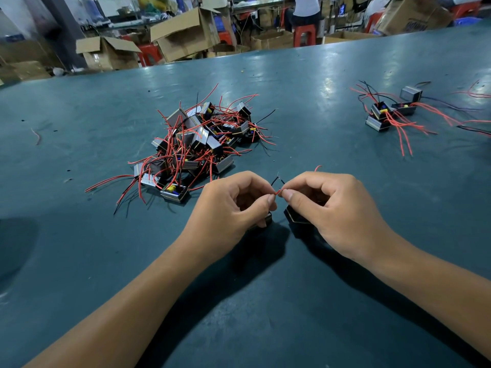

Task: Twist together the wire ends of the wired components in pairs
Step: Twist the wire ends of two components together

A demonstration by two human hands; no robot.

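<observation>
My forearms lay nearest, stretched out over the dark green bench (345,75); my left hand (225,211) and right hand (332,211) met just above its surface, thumbs and forefingers drawn in close; between the two grips I pinched a short run of red wire (278,192), each hand holding one end of it, and two black wire ends (277,179) stuck up just behind the fingertips; under my left palm sat one small black component (267,218), under my right another component (293,215), both mostly hidden, so I could not say whether my lower fingers touched them; a further red wire tip (317,168) curled up behind my right knuckles, probably from the same piece; beyond my left hand lay the pile of wired components (196,144), red and black leads tangled and spilling toward me; well apart, at the far right of the bench, stood a smaller group of components (390,110) with red leads fanned out; past the bench edge were open cardboard boxes (183,33) and red stools (305,33).
</observation>
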